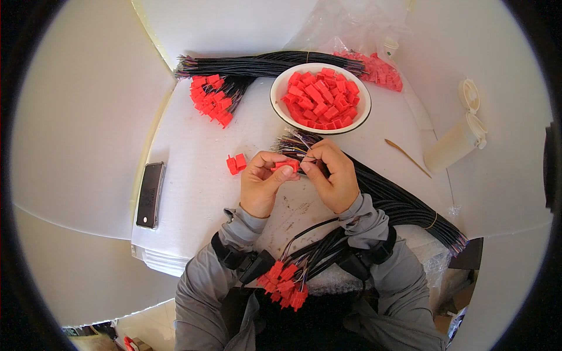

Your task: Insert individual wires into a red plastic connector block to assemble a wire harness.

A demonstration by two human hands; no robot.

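Between thumb and fingers, my left hand (261, 182) grips a red plastic connector housing (286, 166). Close on its right, my right hand (333, 178) pinches what looks like a thin wire end at the housing's side; the fingers partly hide it. Just beyond both hands lie the loose wire ends of a black cable bundle (386, 190), which runs off to the lower right. Two loose red housings (236, 164) rest left of my left hand. Against my body, below my wrists, lie cables with red housings (284, 285) on their ends.
A white bowl (277, 111) of red housings stands at the back. Behind it are another black cable bundle (246, 64) and a clear bag of red pieces (381, 71). A phone (150, 195) lies left; a brown stick (408, 158) and a cream lidded bottle (455, 143) are right.
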